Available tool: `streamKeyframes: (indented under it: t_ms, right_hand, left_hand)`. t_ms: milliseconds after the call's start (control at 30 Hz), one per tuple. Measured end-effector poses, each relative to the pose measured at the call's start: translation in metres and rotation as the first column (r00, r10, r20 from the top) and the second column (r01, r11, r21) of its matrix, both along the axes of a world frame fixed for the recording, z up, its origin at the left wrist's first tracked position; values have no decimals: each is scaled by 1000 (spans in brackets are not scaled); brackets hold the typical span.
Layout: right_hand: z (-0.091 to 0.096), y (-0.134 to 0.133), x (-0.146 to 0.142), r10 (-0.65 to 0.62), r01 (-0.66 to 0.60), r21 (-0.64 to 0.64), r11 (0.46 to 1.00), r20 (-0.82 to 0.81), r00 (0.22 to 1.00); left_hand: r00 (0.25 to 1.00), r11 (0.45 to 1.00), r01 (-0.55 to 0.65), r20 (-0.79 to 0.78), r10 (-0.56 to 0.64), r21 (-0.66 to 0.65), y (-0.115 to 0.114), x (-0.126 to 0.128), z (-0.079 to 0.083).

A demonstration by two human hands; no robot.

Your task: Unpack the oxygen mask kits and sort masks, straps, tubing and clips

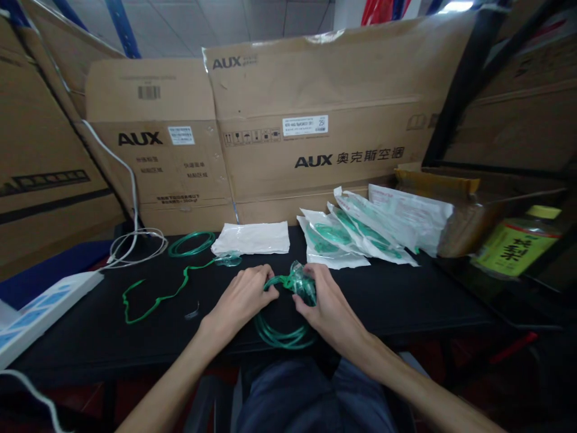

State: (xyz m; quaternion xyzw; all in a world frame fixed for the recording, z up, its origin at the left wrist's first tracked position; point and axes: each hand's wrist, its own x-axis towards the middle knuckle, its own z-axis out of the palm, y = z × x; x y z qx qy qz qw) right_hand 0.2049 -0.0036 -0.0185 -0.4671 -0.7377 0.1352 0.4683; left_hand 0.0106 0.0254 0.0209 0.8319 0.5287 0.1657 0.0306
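At the table's front edge, my left hand point(247, 294) is closed on the green tubing point(285, 340), whose coil hangs below and between my hands. My right hand point(331, 300) grips a clear green-tinted plastic mask point(303, 284), its thumb in front. Bunched green strap lies between the mask and my left fingers. Beyond my left hand lies another clear green mask piece point(229, 260), with a green strap point(183, 287) trailing left across the black table. Behind them is a flat white package point(251, 239).
Several white pouches point(336, 240) with green contents lean at the back right, near a yellow-labelled bottle point(516, 243). A second green tubing coil point(192, 243), white cable point(134, 192) and power strip point(47, 313) are left. Cardboard point(329, 102) walls the back.
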Motion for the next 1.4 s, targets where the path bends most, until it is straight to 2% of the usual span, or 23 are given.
streamKeyframes:
  t_ms: [67, 167, 267, 367, 467, 567, 633, 733, 900, 967, 1033, 1133, 1233, 1400]
  right_hand:
    - [-3, 5, -4, -26, 26, -18, 1000, -40, 999]
    - [-1, 8, 0, -16, 1, -154, 988, -97, 995]
    - [5, 11, 9, 122, -183, -224, 957, -260, 958]
    - [10, 16, 12, 222, -403, -227, 886, -556, 801]
    - [14, 19, 6, 174, -503, -243, 829, -744, 645]
    - [20, 17, -3, 89, -542, -280, 792, -826, 556]
    - [24, 15, -9, 19, -558, -346, 754, -838, 546]
    - [25, 12, -12, -59, -534, -433, 726, -813, 579]
    - [17, 10, -9, -129, -461, -469, 754, -793, 595]
    - [14, 8, -8, -143, -425, -455, 782, -795, 589]
    - [13, 5, -6, -146, -398, -431, 810, -805, 575]
    - [12, 0, -4, -134, -384, -393, 836, -823, 551]
    - [11, -1, -4, -115, -392, -376, 839, -827, 550]
    - [9, -1, -3, -79, -407, -366, 837, -817, 571]
  left_hand:
    - [997, 998, 60, 45, -61, 20, 0, -3, -1]
    - [975, 980, 181, 118, -189, 79, 2, -10, -4]
    - [952, 960, 245, 152, -265, 137, 7, -17, -6]
    - [938, 948, 270, 177, -298, 168, 13, -18, -3]
    - [927, 941, 280, 202, -317, 190, 18, -13, 2]
    - [922, 935, 281, 209, -325, 214, 23, -8, 3]
    - [921, 932, 290, 202, -334, 220, 25, -5, 1]
    - [920, 930, 309, 184, -345, 199, 24, -3, -3]
    - [924, 934, 324, 161, -347, 152, 17, -1, -1]
    - [954, 953, 269, 95, -283, 137, 21, -8, 7]
    - [987, 978, 159, 12, -162, 132, 31, -21, 15]
    - [998, 993, 19, -68, -11, 119, 50, -51, 22]
    - [991, 997, -39, -123, 47, 65, 59, -80, 21]
    - [982, 995, -90, -164, 95, 38, 51, -107, 17]
